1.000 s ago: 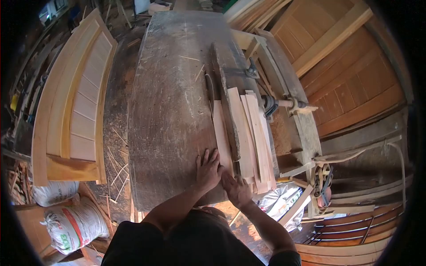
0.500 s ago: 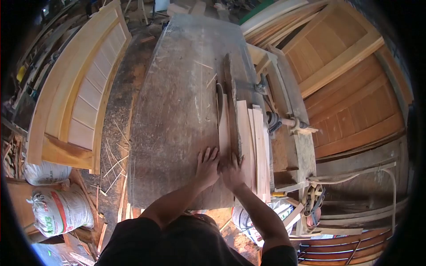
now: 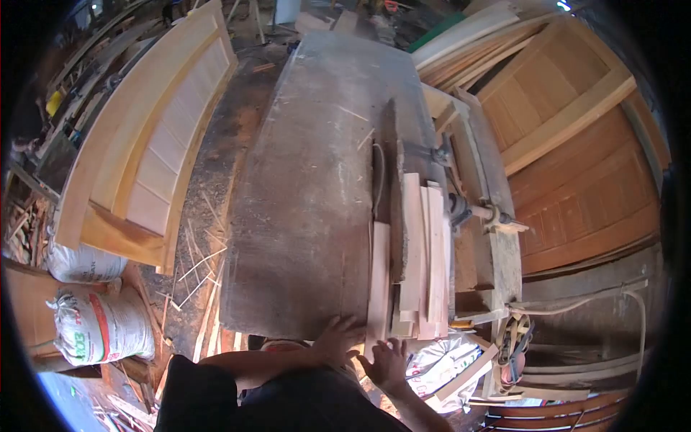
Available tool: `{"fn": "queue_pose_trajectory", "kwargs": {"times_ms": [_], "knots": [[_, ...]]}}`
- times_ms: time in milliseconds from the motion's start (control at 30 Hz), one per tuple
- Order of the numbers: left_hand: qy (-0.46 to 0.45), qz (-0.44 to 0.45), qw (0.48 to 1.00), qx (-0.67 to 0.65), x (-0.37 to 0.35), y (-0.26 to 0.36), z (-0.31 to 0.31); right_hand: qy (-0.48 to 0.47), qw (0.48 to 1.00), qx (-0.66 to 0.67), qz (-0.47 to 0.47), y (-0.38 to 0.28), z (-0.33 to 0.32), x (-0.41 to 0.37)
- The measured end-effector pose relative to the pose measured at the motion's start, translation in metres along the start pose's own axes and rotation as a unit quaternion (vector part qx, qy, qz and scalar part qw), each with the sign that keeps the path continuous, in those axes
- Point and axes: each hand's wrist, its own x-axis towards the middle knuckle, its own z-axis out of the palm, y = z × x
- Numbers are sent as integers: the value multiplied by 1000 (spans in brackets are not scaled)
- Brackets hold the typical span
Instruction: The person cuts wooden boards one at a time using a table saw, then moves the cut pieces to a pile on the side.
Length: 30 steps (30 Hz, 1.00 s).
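Observation:
A narrow pale wood strip (image 3: 378, 273) lies lengthwise on the dark worktable (image 3: 302, 216), its near end reaching the front edge. My left hand (image 3: 340, 341) rests at that edge, just left of the strip, with its fingers spread. On the other side, my right hand (image 3: 386, 366) is by the strip's near end, fingers apart and slightly bent. A rough-edged dark board (image 3: 399, 144) runs along the strip's right side. Beyond it lie several pale wood pieces (image 3: 412, 245) side by side. A thin curved piece (image 3: 378, 173) lies beyond the strip's far end.
A panelled wooden door (image 3: 155, 144) leans at the left, above white sacks (image 3: 108, 327). A clamp (image 3: 461, 209) and a wooden frame (image 3: 507, 266) flank the table's right side. More door panels (image 3: 583, 187) stand at the right. Thin offcuts (image 3: 198, 270) litter the floor.
Both hands have moved back toward my body, to the table's front edge. The strip has slid the same way, away from the curved piece. The camera view has shifted slightly.

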Motion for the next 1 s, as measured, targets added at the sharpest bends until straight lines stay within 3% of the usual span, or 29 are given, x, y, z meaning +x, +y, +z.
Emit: {"fn": "queue_pose_trajectory", "kwargs": {"times_ms": [100,133,167,200,233,267,333,400,500,567,633,667,733,767,867,933,1000], "knots": [[23,-4,996,-90,6,-10,6,104,970,185,119,-10,22,-10],[26,-21,991,-132,12,-9,-19,79,951,237,180,-22,13,-4],[58,-85,980,-168,16,-3,-38,171,965,184,80,-6,46,-4],[92,-145,964,-203,22,2,-47,141,938,288,131,-17,41,-3],[168,-132,930,-300,41,-6,-24,108,898,384,184,-30,24,-5],[239,-111,881,-392,64,-21,18,97,824,523,197,-39,22,-8],[306,-95,780,-538,73,-19,6,111,828,534,129,-50,21,-3],[295,-113,688,-654,78,1,-33,146,858,487,79,-58,7,-2],[233,6,888,-397,78,-7,-76,220,920,323,25,-72,-51,0],[188,131,937,-265,76,-11,-100,301,905,289,85,-68,-65,-16],[121,261,952,-107,67,-17,-116,368,922,68,96,-61,-75,-19],[-21,242,967,-74,66,-20,-115,318,941,54,105,-58,-74,-19],[-43,264,963,-33,63,-22,-112,212,968,26,130,-49,-69,-23],[-53,280,958,-14,64,-25,-110,164,975,89,122,-33,-41,-26],[-27,366,930,-11,93,-61,-70,110,970,150,160,-24,11,-32],[6,289,954,79,100,-67,-62,114,962,171,182,-24,36,-30],[110,99,986,-75,87,-69,-65,122,953,178,211,-26,49,-28]]}}
